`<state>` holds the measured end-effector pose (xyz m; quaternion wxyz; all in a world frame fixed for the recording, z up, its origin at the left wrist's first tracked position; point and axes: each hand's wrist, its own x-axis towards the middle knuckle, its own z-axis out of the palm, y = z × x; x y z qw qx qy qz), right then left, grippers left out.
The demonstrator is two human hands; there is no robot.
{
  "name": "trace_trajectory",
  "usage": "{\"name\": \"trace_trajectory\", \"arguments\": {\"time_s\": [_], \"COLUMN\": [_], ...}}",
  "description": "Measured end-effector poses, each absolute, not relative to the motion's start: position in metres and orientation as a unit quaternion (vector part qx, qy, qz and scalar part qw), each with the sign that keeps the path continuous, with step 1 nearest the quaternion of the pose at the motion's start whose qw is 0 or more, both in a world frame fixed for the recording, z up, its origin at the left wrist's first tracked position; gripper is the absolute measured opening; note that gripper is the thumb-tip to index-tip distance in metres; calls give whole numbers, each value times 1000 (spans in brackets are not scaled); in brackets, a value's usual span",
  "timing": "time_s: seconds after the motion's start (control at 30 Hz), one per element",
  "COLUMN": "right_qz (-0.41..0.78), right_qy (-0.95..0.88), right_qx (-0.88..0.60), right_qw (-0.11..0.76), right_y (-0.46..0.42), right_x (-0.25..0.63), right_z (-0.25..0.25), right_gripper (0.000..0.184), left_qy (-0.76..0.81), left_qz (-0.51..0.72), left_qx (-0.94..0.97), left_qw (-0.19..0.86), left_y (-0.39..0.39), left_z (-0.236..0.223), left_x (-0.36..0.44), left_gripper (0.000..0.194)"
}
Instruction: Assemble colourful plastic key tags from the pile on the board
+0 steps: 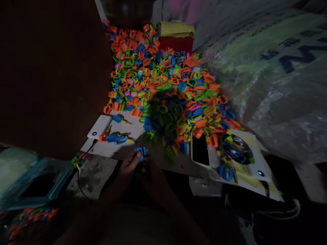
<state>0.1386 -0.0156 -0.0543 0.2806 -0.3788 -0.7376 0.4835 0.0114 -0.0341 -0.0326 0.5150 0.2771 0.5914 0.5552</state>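
My left hand (129,163) is closed on a small blue plastic piece (141,152), pinched between thumb and fingers above the board's near edge. My right hand (151,172) is close beside it, in deep shadow. Its fingers look curled, and a dim yellowish spot shows near them; what they hold is too dark to make out. Left of the hands, several blue plastic pieces (120,139) with thin yellow-and-orange parts lie on the pale board (133,127). Beyond the hands spreads a large heap of orange, green, blue and yellow plastic band-like pieces (155,80), partly shaded.
A white power bank (99,126) with a black cable lies left. On the right are a phone (200,149), a round metal bowl (236,148) of small parts and another white device (260,166). A dark brown panel (51,75) borders the left, a plastic sack (276,85) the right.
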Motion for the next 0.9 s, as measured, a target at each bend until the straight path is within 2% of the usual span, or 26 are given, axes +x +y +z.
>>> {"name": "trace_trajectory", "arguments": {"time_s": [0.13,0.3,0.47,0.73,0.9], "right_qz": [447,404,344,339,275], "right_qy": [-679,-715,-737,-710,-760], "right_qx": [-436,-412,-387,-372,-351], "right_qw": [387,394,435,492,473], "right_y": [-18,-14,-15,-19,-19], "right_x": [159,167,166,168,172], "right_z": [-42,-22,-19,-25,-18], "right_gripper": [20,11,12,14,18], "left_qy": [641,629,646,669,685], "left_qz": [533,493,465,411,401], "left_qx": [357,438,474,513,491], "left_qw": [421,412,377,347,358], "left_y": [-36,-47,-52,-53,-54], "left_z": [-35,-23,-11,-8,0], "left_x": [1,1,3,-3,0], "left_gripper": [57,44,41,39,41]}}
